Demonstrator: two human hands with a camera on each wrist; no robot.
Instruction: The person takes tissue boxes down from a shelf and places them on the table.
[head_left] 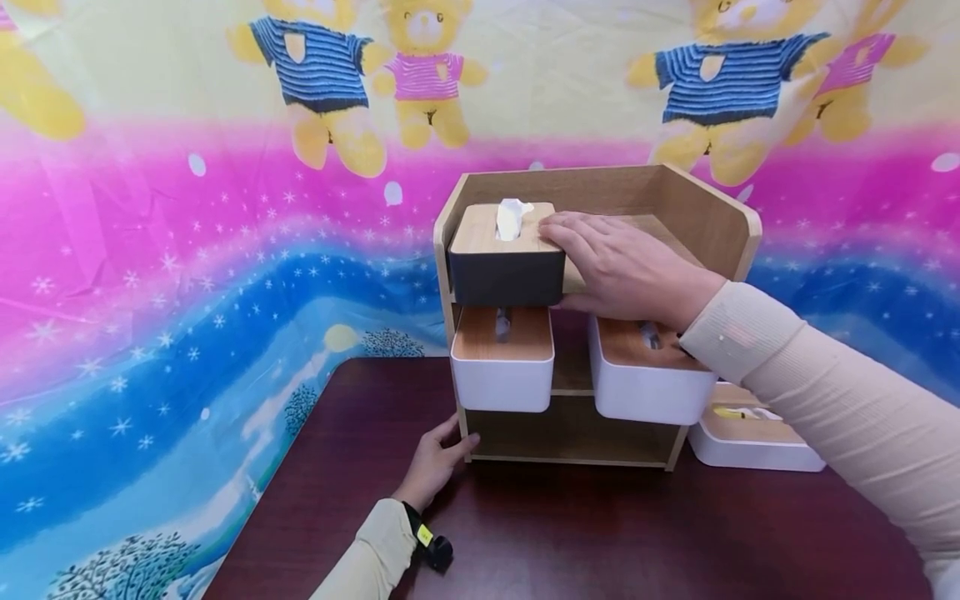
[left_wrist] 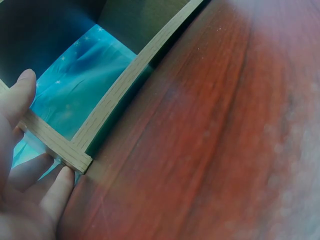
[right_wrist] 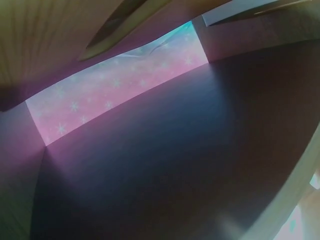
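Fingers half closed over the lid (head_left: 476, 227), the right hand (head_left: 626, 262) grips the black box (head_left: 508, 281) at the shelf's (head_left: 708, 223) top left, near edge; the left hand (head_left: 435, 462) pinches the left upright (left_wrist: 56, 141). Best keep the box level, the shelf braced.

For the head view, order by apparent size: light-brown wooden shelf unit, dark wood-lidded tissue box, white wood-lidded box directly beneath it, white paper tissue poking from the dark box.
1. Shelf unit, largest by far
2. Dark box and white box: too alike to rank apart
3. Tissue, smallest
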